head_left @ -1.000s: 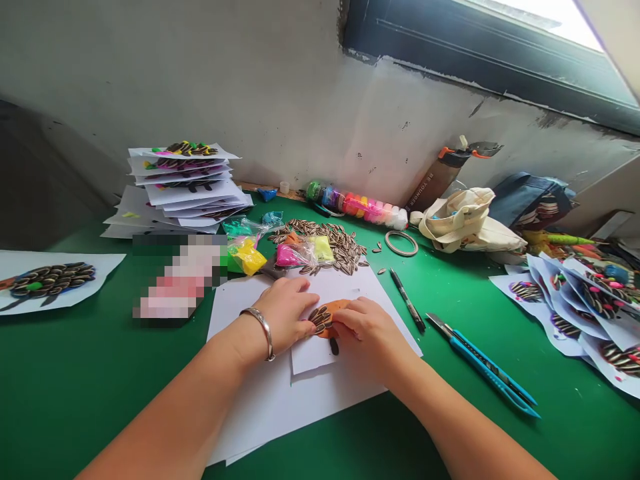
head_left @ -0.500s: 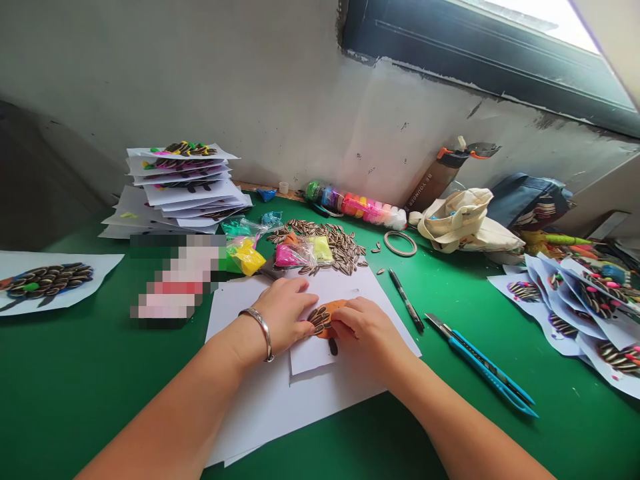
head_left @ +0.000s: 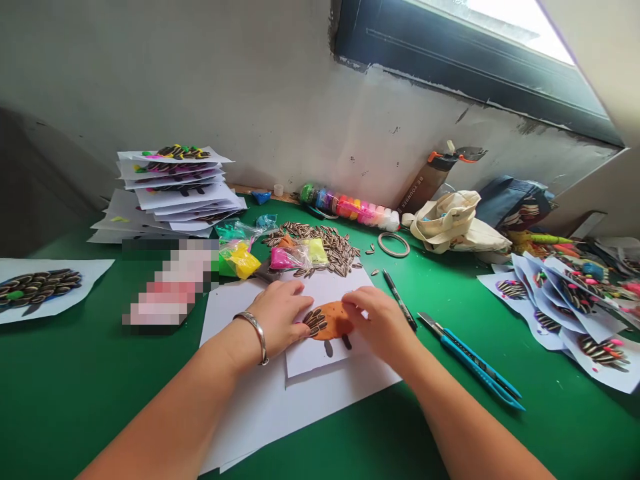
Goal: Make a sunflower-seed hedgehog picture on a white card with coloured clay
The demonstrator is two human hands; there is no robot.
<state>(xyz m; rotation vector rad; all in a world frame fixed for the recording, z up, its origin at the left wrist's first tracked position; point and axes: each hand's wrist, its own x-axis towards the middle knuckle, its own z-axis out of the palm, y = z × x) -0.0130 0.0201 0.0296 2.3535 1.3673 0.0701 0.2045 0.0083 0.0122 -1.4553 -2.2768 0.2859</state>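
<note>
Left hand (head_left: 277, 317), fingers together and flat on a white card (head_left: 320, 353), rests just beside sunflower seeds (head_left: 315, 322) fanned on an orange clay disc (head_left: 333, 321). Right hand (head_left: 377, 320) curls over the disc's edge, fingertips (head_left: 353, 303) touching it; any grip cannot be told. Beyond lie a craft knife (head_left: 470, 363), a seed pile (head_left: 333, 247) and stacked seed pictures (head_left: 175, 187).

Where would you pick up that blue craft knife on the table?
Grip the blue craft knife by its handle's middle, coming from above on the near right. It lies flat and narrow on the green table, with the metal blade at the far left end, away from that side.
</note>
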